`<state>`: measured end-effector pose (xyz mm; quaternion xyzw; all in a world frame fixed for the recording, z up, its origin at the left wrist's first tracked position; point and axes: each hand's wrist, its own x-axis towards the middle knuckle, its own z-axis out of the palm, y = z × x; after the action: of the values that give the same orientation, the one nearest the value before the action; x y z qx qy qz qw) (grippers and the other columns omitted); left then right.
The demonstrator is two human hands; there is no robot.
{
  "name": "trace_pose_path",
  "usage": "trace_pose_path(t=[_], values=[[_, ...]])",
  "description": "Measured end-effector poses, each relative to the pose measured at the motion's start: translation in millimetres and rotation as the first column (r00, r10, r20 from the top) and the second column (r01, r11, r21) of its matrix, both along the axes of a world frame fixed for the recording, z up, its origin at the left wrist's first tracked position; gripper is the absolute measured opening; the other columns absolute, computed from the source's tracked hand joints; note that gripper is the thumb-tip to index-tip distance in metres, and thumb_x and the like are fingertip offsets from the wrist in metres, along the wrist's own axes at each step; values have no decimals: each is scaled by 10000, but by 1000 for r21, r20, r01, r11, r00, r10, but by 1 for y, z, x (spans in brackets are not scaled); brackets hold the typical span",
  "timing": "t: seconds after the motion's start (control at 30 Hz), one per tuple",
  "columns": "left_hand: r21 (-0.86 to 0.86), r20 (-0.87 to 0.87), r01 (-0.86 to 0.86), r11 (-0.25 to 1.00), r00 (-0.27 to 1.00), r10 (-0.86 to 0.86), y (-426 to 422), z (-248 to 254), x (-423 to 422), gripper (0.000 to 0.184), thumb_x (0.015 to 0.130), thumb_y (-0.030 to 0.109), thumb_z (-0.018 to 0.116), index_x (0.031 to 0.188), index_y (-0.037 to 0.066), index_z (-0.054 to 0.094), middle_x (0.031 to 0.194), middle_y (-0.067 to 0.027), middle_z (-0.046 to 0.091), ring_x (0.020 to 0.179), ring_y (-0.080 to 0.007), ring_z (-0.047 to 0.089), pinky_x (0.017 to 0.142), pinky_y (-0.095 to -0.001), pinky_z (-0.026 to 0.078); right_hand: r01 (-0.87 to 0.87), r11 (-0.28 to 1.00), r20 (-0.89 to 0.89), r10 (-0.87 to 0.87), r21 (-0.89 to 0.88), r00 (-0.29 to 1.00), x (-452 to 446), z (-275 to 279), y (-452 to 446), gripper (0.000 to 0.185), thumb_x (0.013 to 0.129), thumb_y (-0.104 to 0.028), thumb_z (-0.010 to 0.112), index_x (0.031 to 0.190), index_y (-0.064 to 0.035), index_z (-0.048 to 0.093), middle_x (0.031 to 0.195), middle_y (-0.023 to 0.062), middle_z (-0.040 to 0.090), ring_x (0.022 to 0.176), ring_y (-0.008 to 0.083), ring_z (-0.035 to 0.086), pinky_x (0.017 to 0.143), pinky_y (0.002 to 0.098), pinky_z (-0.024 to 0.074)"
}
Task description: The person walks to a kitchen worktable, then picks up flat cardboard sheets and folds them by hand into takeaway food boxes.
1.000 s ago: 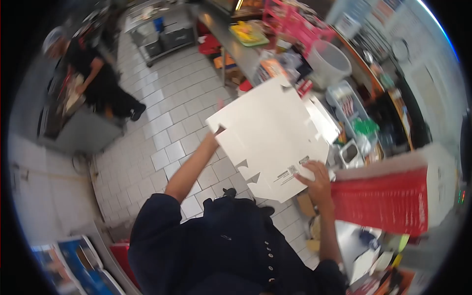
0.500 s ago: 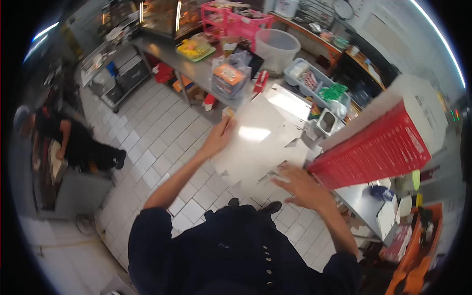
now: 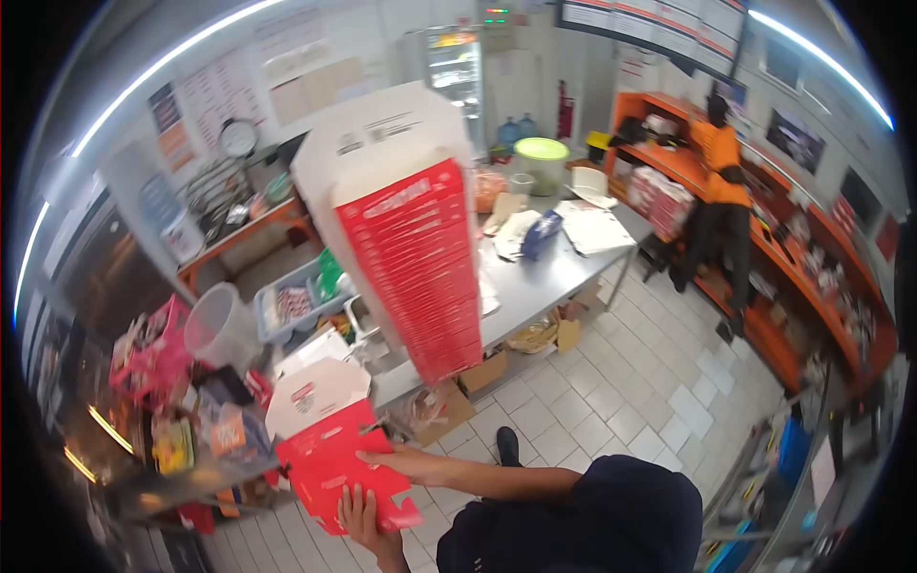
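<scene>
Evidently both hands steady one flat, thin red carton (image 3: 327, 460), which is held out in front of the person at the near edge of the metal table (image 3: 521, 304), its white end panel (image 3: 315, 399) pointing toward the tabletop. The right hand (image 3: 413, 465) reaches across and is closed on the carton's side, with fingers lying on the red face, while the left hand (image 3: 361, 520) grips the lower part with its fingers spread; where that thumb sits cannot be told. Holding it from two sides probably keeps such a broad, bendy piece from sagging. Beside it, a tall stack of cartons (image 3: 420, 277) rises at the table's near edge, piled flat, presumably to save room, and it hides part of the tabletop behind. That stack limits sideways movement on the right hand's side. Past the white panel, a blue tray (image 3: 277, 336), a clear bucket (image 3: 212, 329) and a pink basket (image 3: 143, 355) crowd the table's other end. Toward the far corner lie a blue packet (image 3: 543, 235) and white sheets (image 3: 594, 227); beyond, a co-worker (image 3: 723, 172) stands by orange shelves (image 3: 659, 153).
</scene>
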<state>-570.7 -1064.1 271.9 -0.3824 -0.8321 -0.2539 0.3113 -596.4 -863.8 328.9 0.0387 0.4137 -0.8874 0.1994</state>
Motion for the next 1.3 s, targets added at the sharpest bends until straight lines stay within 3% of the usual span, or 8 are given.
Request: trace_pose_path(t=[0.1, 0.17, 0.3, 0.5, 0.9, 1.13, 1.23, 1.3], values=[[220, 109, -42, 974, 994, 18, 8, 0, 3, 437, 852, 153, 705, 1265, 41, 614, 1337, -219, 603, 1276, -393, 548, 1061, -498, 427, 235, 972, -140, -234, -9, 962, -11, -45, -24, 552, 928, -413, 698, 1356, -97, 553, 1224, 59, 646, 1097, 141, 623, 896, 341, 530], [450, 452, -222, 865, 892, -6, 11, 13, 10, 622, 1020, 460, 506, 1411, -25, 497, 1456, -190, 507, 1319, -425, 475, 1143, -504, 325, 259, 965, -54, -260, -26, 964, -10, -46, -42, 535, 938, -413, 685, 1348, -95, 555, 1206, 55, 646, 1076, 134, 627, 869, 327, 537], [597, 148, -13, 802, 985, -94, 28, 39, 10, 515, 1023, 371, 544, 1278, -73, 603, 1411, -251, 525, 1259, -364, 541, 1071, -486, 416, 209, 976, 97, -203, -59, 974, -15, -48, -74, 506, 956, -438, 657, 1320, -95, 583, 1146, 15, 650, 994, 96, 626, 815, 290, 546], [328, 431, -104, 939, 901, -51, -37, 20, -6, 468, 1001, 295, 603, 1274, -86, 601, 1361, -280, 558, 1232, -398, 568, 1059, -466, 427, 169, 981, -162, -153, 93, 975, -25, -55, -73, 458, 991, -497, 567, 1239, -119, 634, 1007, -18, 660, 896, 72, 637, 764, 267, 562], [354, 160, -288, 890, 956, 246, 11, 75, 20, 299, 930, 162, 699, 1161, -28, 693, 1296, -285, 588, 1209, -398, 562, 1038, -471, 435, 336, 919, -151, -309, 207, 939, 4, -20, -97, 359, 1013, -409, 567, 1089, -75, 675, 883, 5, 679, 762, 65, 640, 630, 233, 553], [384, 444, -2, 924, 877, -182, -25, 71, 1, 332, 838, 94, 738, 1144, -16, 674, 1290, -249, 603, 1184, -359, 594, 1000, -444, 480, 446, 892, 52, -444, -64, 895, 11, -22, -90, 317, 1012, -362, 585, 1125, -83, 684, 840, -25, 656, 734, 50, 606, 598, 245, 491], [381, 495, -171, 909, 868, -45, -19, 75, 8, 360, 759, 125, 823, 1100, 42, 742, 1271, -197, 644, 1114, -307, 661, 956, -380, 523, 434, 901, 174, -428, 6, 887, 21, -27, -85, 201, 1008, -259, 598, 1074, -84, 671, 904, 10, 671, 769, 86, 632, 638, 255, 525], [433, 544, -238, 869, 838, -42, -21, 57, 5, 382, 823, 244, 786, 1163, 83, 726, 1270, -171, 644, 1141, -319, 642, 941, -377, 528, 375, 921, -54, -382, -106, 923, 22, -45, -82, 176, 1031, -268, 554, 1109, -123, 616, 885, -13, 647, 723, 90, 621, 634, 238, 519]])
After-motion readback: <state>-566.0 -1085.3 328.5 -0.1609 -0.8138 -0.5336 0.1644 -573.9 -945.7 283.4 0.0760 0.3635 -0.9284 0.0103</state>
